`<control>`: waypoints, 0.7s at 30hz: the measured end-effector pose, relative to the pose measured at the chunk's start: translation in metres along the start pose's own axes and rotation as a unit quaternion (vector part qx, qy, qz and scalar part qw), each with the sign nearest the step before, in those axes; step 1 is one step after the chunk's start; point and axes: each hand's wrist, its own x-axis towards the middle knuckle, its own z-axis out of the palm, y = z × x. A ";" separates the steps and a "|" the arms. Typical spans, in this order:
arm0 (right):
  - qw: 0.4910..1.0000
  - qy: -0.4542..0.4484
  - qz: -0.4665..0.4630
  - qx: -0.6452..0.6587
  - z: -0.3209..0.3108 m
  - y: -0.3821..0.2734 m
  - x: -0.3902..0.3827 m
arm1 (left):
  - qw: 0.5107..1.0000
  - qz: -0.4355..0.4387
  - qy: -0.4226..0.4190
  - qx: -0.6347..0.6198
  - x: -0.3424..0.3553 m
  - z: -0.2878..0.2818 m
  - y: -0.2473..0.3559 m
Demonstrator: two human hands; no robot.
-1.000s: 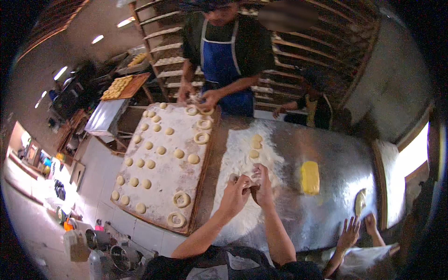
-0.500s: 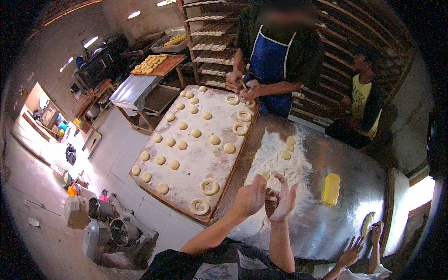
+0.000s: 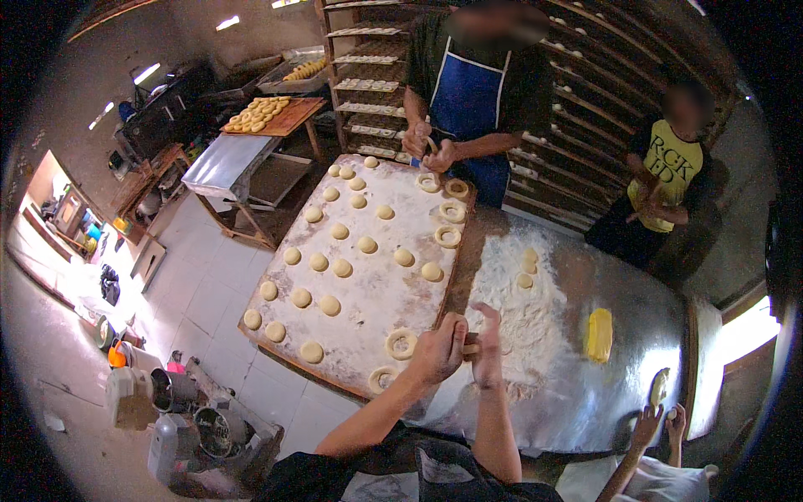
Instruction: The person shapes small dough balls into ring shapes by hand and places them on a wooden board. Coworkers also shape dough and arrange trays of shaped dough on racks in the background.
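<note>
My left hand [image 3: 441,348] is closed in a fist around a piece of pale dough [image 3: 471,345]. Upright beside it, my right hand [image 3: 487,343] has the dough's other side against its palm and curved fingers; how far the loop closes is hidden. Both hands are just off the near right edge of a floured wooden board [image 3: 381,289]. Two dough rings, one of them a thick dough ring [image 3: 390,344], lie on the board closest to my left hand. Rows of dough balls [image 3: 366,244] cover much of the board. Flour [image 3: 519,322] is spread on the metal table right of my hands.
Across the board, a person in a blue apron [image 3: 473,96] works dough. Another person in a yellow shirt [image 3: 669,163] stands far right. A third person's hands [image 3: 647,422] work at the metal table [image 3: 552,418], near a yellow block [image 3: 599,335]. Racks with trays [image 3: 366,85] stand behind.
My hands with the dough have shifted left toward the board's edge. The apron-wearing co-worker has one more ring near them. The person in yellow has turned this way; the view has shifted slightly.
</note>
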 end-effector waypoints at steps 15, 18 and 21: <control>0.994 -0.030 -0.102 -0.001 0.056 0.016 0.036 | 0.996 -0.025 -0.076 0.025 0.034 -0.064 -0.026; 0.989 -0.040 -0.030 0.139 0.057 0.019 0.038 | 0.995 -0.012 -0.095 0.014 0.041 -0.068 -0.029; 0.996 -0.007 -0.077 -0.046 0.062 0.019 0.040 | 0.990 -0.031 -0.135 0.040 0.046 -0.070 -0.034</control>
